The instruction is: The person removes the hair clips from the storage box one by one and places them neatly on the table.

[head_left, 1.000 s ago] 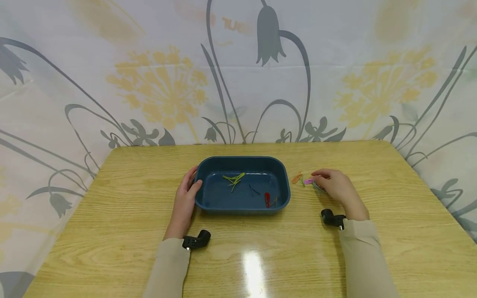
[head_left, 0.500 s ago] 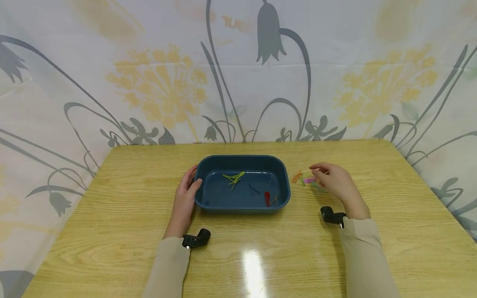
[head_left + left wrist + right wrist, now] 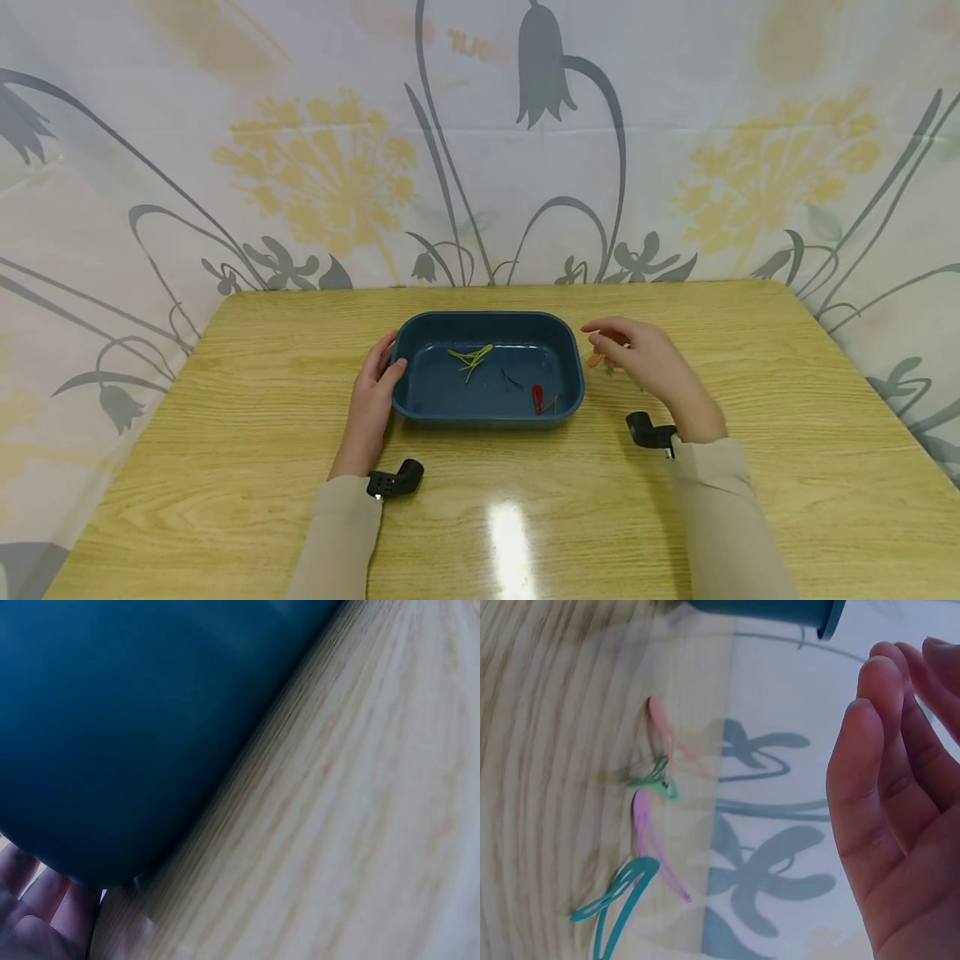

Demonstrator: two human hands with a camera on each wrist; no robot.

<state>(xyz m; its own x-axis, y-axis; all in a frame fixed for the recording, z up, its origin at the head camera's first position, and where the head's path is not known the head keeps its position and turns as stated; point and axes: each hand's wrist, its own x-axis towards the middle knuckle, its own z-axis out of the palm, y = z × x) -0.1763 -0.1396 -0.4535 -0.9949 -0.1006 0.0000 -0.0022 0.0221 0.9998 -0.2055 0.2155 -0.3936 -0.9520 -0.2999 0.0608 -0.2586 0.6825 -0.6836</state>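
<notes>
A dark blue rectangular tub (image 3: 450, 422) sits on the table, and my left hand (image 3: 372, 387) grips its left end, thumb over the rim. Inside the tub lie yellow-green hair clips (image 3: 472, 358), a dark blue clip (image 3: 512, 380) and a red clip (image 3: 537, 399). My right hand (image 3: 645, 357) hovers just right of the tub, fingers bent and thumb near the index fingertip; I cannot tell whether it pinches anything. Under it the right wrist view shows an orange clip (image 3: 658, 724), a green clip (image 3: 660, 782), a purple clip (image 3: 643, 817) and a teal clip (image 3: 630, 881).
The wood-grain table (image 3: 247, 467) runs back to a hanging cloth (image 3: 480, 167) printed with flowers. Each wrist carries a small black camera, the left camera (image 3: 397, 481) in front of the tub's left corner and the right camera (image 3: 651, 433) right of the tub.
My right hand has lifted from beside the purple and teal clips and moved left toward the tub, over the orange clip. My left hand and the tub stay in place.
</notes>
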